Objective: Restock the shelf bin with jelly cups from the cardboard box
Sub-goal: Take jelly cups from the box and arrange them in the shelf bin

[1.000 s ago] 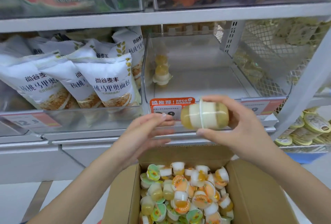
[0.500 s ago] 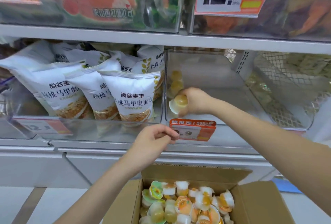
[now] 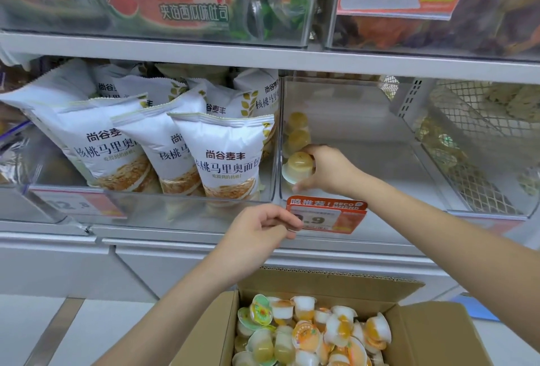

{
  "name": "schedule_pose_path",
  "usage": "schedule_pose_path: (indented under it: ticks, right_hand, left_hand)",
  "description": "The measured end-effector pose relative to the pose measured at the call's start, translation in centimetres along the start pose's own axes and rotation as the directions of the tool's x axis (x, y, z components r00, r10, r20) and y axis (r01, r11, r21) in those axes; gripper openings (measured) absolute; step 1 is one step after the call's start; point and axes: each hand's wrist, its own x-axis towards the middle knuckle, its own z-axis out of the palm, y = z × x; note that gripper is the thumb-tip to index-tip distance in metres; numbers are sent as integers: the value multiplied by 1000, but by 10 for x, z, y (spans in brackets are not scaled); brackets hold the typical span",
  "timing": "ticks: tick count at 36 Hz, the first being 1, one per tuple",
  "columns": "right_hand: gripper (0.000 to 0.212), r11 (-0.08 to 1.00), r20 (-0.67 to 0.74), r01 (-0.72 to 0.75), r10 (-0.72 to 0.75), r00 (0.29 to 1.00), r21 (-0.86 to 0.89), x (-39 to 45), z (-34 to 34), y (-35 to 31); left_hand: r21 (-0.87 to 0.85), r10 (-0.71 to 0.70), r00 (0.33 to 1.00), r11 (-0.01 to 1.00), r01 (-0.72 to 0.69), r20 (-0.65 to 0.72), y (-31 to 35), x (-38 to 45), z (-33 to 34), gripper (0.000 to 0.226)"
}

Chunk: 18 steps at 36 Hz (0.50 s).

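Head view, our right hand (image 3: 327, 171) gripping a jelly cup (image 3: 298, 167) inside the shelf bin (image 3: 380, 143), our left hand (image 3: 260, 231) curled loosely at seven o'clock of it, cardboard box (image 3: 432, 333) at six.

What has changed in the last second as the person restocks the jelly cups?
The right hand carried the jelly cup from in front of the shelf into the clear bin, near its left wall. The left hand closed near the price tag. The cardboard box stayed put.
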Motion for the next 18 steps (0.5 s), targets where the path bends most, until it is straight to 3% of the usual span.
schedule_pose_path:
  ticks: [4, 12, 18]
  right_hand:
    - [78, 1000, -14, -3, 3, 1000, 25, -1, 0, 1]
    - [70, 994, -7, -18, 19, 1000, 104, -10, -8, 1]
    - [57, 976, -194, -42, 84, 978, 212, -51, -40, 7]
  left_hand:
    - [3, 1, 1000, 1000, -1, 5, 0, 0, 0, 34]
    - [8, 18, 1000, 1000, -18, 11, 0, -1, -1, 35]
    - [37, 45, 999, 998, -45, 8, -6, -4, -2, 29]
